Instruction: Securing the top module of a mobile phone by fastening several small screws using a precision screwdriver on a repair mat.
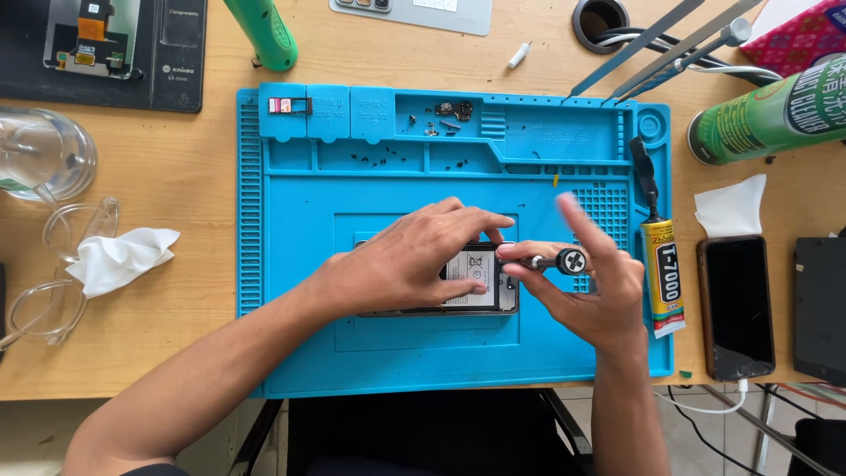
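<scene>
on the blue mat (291, 353), left hand (414, 260) on opened phone (480, 278), right hand (590, 291) with screwdriver (555, 262)

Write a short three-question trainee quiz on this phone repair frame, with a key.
1. True or false: the left hand rests on the opened phone.
2. What does the right hand hold? A) screwdriver B) glue tube C) tweezers
3. On which side of the blue mat, as the picture shows it, does the glue tube lie?

Key:
1. True.
2. A: a small screwdriver, its tip at the phone's right end.
3. The right side, along the mat's edge, beside a dark phone on the table.
</scene>
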